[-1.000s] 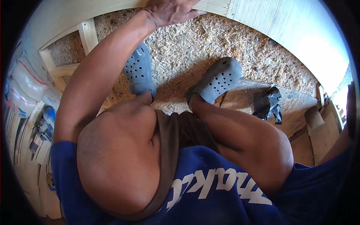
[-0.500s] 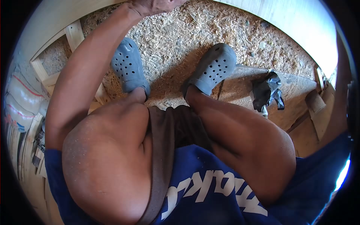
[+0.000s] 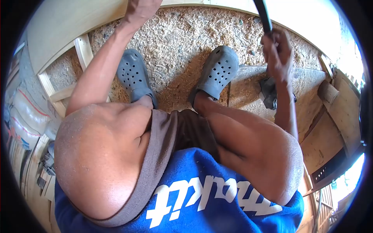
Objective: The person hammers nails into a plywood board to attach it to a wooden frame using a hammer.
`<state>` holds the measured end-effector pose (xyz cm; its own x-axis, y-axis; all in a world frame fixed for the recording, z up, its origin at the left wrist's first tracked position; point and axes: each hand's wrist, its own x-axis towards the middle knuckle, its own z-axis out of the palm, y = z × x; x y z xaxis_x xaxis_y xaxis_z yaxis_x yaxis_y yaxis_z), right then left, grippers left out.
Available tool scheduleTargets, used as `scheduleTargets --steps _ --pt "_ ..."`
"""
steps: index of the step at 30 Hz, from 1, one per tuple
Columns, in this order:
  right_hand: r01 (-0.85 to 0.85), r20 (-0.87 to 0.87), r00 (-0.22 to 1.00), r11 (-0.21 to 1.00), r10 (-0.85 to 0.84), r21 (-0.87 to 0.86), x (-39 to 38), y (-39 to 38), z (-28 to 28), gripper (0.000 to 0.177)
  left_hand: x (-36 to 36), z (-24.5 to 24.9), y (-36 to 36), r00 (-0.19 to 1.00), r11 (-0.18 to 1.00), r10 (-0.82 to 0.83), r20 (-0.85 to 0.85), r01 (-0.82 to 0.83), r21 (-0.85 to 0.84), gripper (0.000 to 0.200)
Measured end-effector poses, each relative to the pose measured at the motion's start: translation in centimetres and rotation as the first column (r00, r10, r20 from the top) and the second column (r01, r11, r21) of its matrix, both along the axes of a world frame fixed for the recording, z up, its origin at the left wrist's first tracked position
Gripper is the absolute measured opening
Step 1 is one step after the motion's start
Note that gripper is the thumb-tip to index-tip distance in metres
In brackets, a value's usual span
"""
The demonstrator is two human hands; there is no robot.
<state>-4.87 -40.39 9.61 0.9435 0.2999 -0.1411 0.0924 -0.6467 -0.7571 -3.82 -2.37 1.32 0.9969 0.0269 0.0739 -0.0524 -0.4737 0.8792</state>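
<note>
My right hand [image 3: 279, 54] is closed around the lower end of a long, dark, narrow tool [image 3: 263, 16]. The tool slants up and left in front of a pale curved wooden panel [image 3: 311, 29], and its far end runs out of the top of the view, so its kind does not show. My left hand [image 3: 143, 11] is at the top edge, close to the edge of the pale panel on that side. Its fingers are cut off by the frame.
Wood shavings [image 3: 171, 39] cover the ground around my grey clogs [image 3: 134, 73]. A wooden frame [image 3: 58, 93] and stuffed sacks [image 3: 29, 112] are at the left. A black plastic bag [image 3: 268, 93] and a short cylinder [image 3: 328, 92] lie at the right.
My right hand has come into view from the right, holding the dark tool. My left hand has shifted left and up, and its fingers have left the view.
</note>
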Motion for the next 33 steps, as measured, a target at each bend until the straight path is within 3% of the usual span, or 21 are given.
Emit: scheduleTargets --steps 1,4,5,8,9,11,13,14,15,22,25,27,31,33 --pt "0.039 -0.053 0.998 0.999 -0.039 -0.005 -2.1 -0.4 -0.1 0.037 -0.2 -0.5 -0.2 0.971 0.984 0.017 0.238 -0.058 0.168 0.031" --pt "0.221 -0.214 0.959 0.964 -0.188 0.146 -5.7 -0.7 -1.1 0.020 -0.9 -0.4 0.1 0.990 0.976 0.088 0.113 -0.108 0.188 0.027" --pt "0.285 -0.262 0.936 0.941 -0.233 0.181 -6.6 -0.5 -1.2 0.016 -0.8 -0.5 -0.4 0.990 0.971 0.126 0.063 -0.110 -0.213 0.022" --pt "0.455 -0.386 0.856 0.855 -0.344 0.247 -8.3 0.1 -1.6 0.017 -0.9 0.2 0.2 0.996 0.973 0.078 -0.053 -0.088 -0.213 0.022" --pt "0.457 -0.389 0.854 0.855 -0.345 0.245 -8.7 0.0 -1.9 0.017 -0.6 0.7 0.8 0.994 0.987 0.015 0.111 -0.033 0.158 0.024" --pt "0.496 -0.433 0.824 0.836 -0.366 0.236 -9.3 -0.2 -2.5 0.019 -0.3 1.4 0.8 0.982 0.978 -0.020 0.185 -0.019 0.206 0.024" --pt "0.509 -0.453 0.811 0.829 -0.370 0.234 -9.8 -0.2 -2.6 0.020 -0.2 1.1 0.7 0.965 0.967 -0.058 0.255 -0.009 0.256 0.024" --pt "0.522 -0.467 0.800 0.820 -0.376 0.235 -9.8 -0.1 -2.8 0.020 0.1 0.7 0.4 0.991 0.997 0.058 0.121 -0.051 -0.056 0.023" --pt "0.518 -0.461 0.804 0.823 -0.377 0.231 -9.9 -0.2 -2.9 0.022 0.3 0.5 0.1 0.991 0.926 0.126 -0.046 -0.134 -0.353 0.021" --pt "0.497 -0.469 0.810 0.836 -0.352 0.231 -9.6 -0.2 -3.1 0.024 0.4 2.0 -0.7 0.963 0.978 0.058 -0.262 -0.108 -0.180 0.021" --pt "0.493 -0.478 0.807 0.841 -0.347 0.222 -9.5 -0.1 -3.3 0.027 0.3 1.1 -0.7 0.986 0.990 0.014 -0.169 -0.038 -0.136 0.017" --pt "0.486 -0.454 0.814 0.853 -0.363 0.189 -9.3 0.0 -3.2 0.028 0.4 0.9 -0.7 0.999 1.000 -0.002 -0.043 0.003 0.011 0.016" --pt "0.403 -0.367 0.868 0.906 -0.334 0.129 -8.9 -0.2 -3.8 0.027 0.2 -0.1 -1.8 1.000 1.000 -0.015 0.027 0.016 -0.024 0.014" --pt "0.394 -0.345 0.877 0.912 -0.335 0.113 -8.8 0.0 -3.8 0.025 0.0 -0.4 -2.0 0.995 0.983 -0.028 -0.092 0.011 -0.182 0.012"
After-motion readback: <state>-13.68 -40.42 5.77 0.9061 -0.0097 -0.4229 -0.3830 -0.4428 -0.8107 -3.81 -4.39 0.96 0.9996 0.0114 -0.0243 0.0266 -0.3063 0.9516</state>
